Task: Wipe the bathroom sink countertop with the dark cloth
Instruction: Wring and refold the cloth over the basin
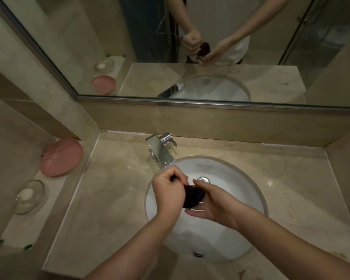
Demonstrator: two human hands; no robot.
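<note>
Both my hands hold the dark cloth (193, 197) above the white sink basin (242, 190). My left hand (168, 190) is curled into a fist round the cloth's upper end. My right hand (212, 203) grips the bunched lower part, thumb over the top and fingers underneath. The cloth is rolled into a tight wad between the two hands, above the basin left of the drain (204, 179). The beige marble countertop (113, 190) surrounds the basin and looks wet on the left.
A chrome faucet (162, 150) stands at the basin's back left. On a raised ledge at the left sit a pink soap dish (62, 157) and a clear glass dish with white soap (29, 196). A mirror (210, 47) covers the wall behind.
</note>
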